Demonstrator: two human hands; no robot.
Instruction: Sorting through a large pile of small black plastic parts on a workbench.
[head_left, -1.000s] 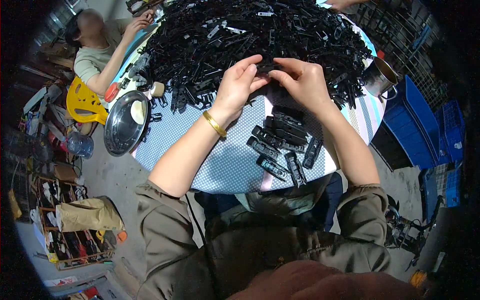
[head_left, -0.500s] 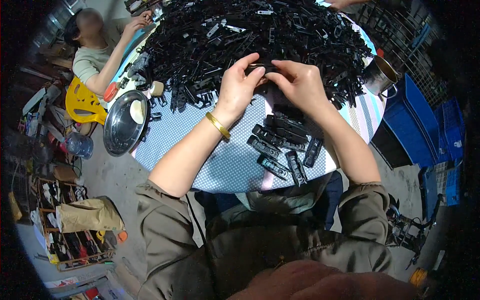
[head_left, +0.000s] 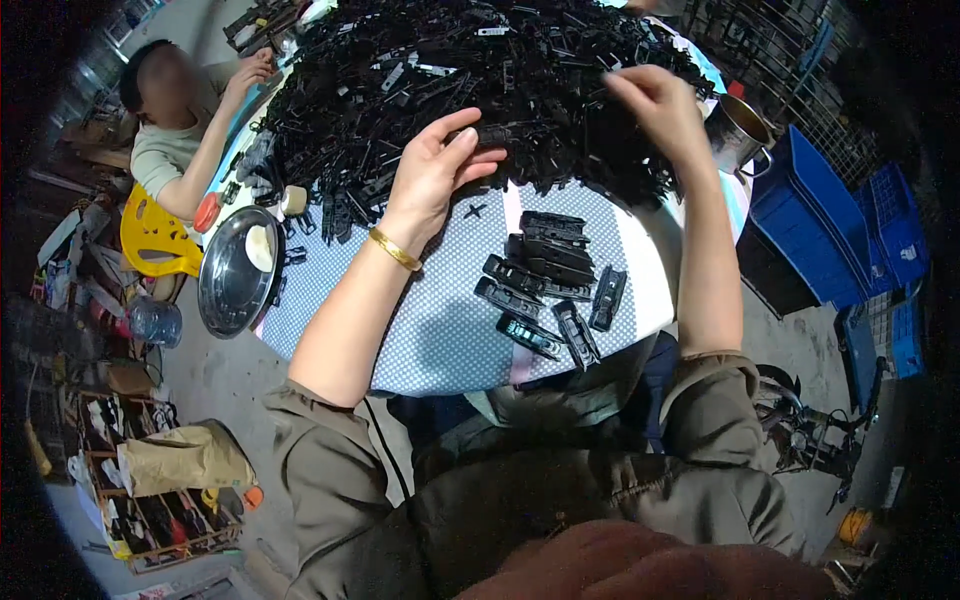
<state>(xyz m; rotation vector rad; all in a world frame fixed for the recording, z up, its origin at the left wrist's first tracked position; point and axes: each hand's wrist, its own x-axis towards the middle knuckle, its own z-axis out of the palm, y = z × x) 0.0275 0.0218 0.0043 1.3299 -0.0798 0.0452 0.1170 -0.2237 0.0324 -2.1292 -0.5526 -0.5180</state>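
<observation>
My left hand (head_left: 430, 170) is over the near edge of a large heap of small black plastic parts (head_left: 440, 90). Its thumb and fingers hold a long black plastic part (head_left: 495, 134), dark against the heap and hard to outline. My right hand (head_left: 668, 115) is apart from it, above the right side of the heap. Its thumb and forefinger meet at the tips; anything between them is too small or dark to make out. Between my forearms lies a group of longer black plastic pieces (head_left: 555, 250), some side by side, others loose nearer me.
A steel bowl (head_left: 212, 290) with a pale object inside stands at the table's left edge, near a red lid (head_left: 207, 212). At the right edge is a metal pot (head_left: 735, 150). Blue crates (head_left: 815, 230) stand beyond it. Another person (head_left: 180, 150) sits at the far left.
My hands have parted: the right has moved right and away over the heap, the left slightly left with the black part. The view has shifted a little.
</observation>
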